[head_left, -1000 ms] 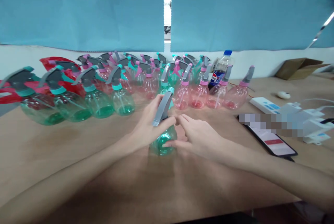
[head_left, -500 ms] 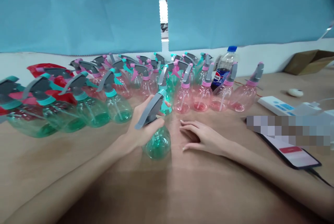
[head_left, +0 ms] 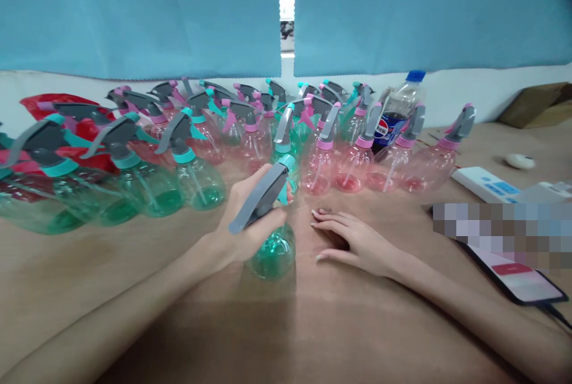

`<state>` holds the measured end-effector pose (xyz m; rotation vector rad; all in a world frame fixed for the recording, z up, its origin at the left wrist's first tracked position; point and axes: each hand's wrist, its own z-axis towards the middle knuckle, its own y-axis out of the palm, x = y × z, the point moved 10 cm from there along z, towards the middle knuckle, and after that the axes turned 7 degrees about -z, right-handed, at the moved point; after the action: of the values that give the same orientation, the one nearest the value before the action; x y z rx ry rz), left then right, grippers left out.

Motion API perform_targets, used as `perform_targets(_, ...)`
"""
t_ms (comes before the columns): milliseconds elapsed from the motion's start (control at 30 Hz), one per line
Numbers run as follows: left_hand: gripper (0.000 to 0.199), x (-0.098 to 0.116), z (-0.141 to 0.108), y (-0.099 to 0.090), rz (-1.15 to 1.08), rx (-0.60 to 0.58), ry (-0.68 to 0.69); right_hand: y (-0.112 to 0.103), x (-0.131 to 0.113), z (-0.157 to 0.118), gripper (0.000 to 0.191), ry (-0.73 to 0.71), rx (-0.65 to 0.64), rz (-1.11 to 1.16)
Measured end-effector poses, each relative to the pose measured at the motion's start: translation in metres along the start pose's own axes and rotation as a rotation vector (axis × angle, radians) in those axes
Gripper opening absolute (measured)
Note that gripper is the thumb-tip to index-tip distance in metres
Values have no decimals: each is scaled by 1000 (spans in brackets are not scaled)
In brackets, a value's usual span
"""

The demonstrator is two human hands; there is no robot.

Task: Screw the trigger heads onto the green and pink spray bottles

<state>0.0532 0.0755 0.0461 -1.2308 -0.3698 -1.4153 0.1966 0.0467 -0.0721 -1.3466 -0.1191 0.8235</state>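
Observation:
My left hand (head_left: 245, 217) is wrapped round the neck of a green spray bottle (head_left: 273, 256) with a grey and teal trigger head. The bottle stands near the middle of the table, its nozzle facing away from me; part of the neck is hidden by the fingers. My right hand (head_left: 353, 238) rests on the tabletop to the right of it, fingers stretched out and holding nothing. Just beyond the hands stand a row of green spray bottles (head_left: 201, 184) on the left and pink spray bottles (head_left: 318, 172) on the right.
More spray bottles crowd the back by the wall, with a red plastic bag (head_left: 67, 101) behind the left ones. A Pepsi bottle (head_left: 395, 110) stands behind the pink ones. To the right are a power strip (head_left: 485, 184), a white mouse (head_left: 519, 161), a phone (head_left: 531, 282) and a cardboard box (head_left: 536, 105).
The view has shifted slightly. My left hand keeps its hold on the green spray bottle, and my right hand stays on the table.

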Motion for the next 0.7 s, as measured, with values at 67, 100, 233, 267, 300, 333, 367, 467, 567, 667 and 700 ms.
perform_targets(67, 15, -2, 1, 1, -21, -14, -21, 0, 0, 0, 53, -3, 7, 5)
perform_targets(100, 19, -4, 1, 3, -38, -26, -37, 0, 0, 0, 52, -8, 10, 6)
perform_targets(233, 33, -5, 2, 5, -77, -31, -56, 0, 0, 0, 52, -22, 13, -2)
perform_targets(267, 34, -4, 2, 5, -75, -27, -52, 0, 0, 0, 52, -21, 12, -6)
perform_targets(300, 36, -4, 2, 5, -71, -26, -51, 0, -1, 0, 53, -19, 12, -12)
perform_targets(333, 37, -5, 2, 5, -66, -24, -54, 0, -1, 0, 54, -16, 10, -18)
perform_targets(367, 37, -5, 1, 5, -58, -25, -59, 0, -1, 0, 56, -13, 8, -26)
perform_targets(467, 37, -5, 1, 5, -35, -20, -49, 1, 0, 0, 60, 4, -6, -58)
perform_targets(567, 36, -5, 1, 5, -57, -26, -38, 1, 0, 0, 61, 19, -15, -75)
perform_targets(667, 37, -8, 1, 5, -77, -25, -57, 0, 0, 0, 59, 24, -14, -73)
perform_targets(700, 37, -8, 1, 5, -82, -23, -57, 0, 0, 0, 59, 23, -14, -71)
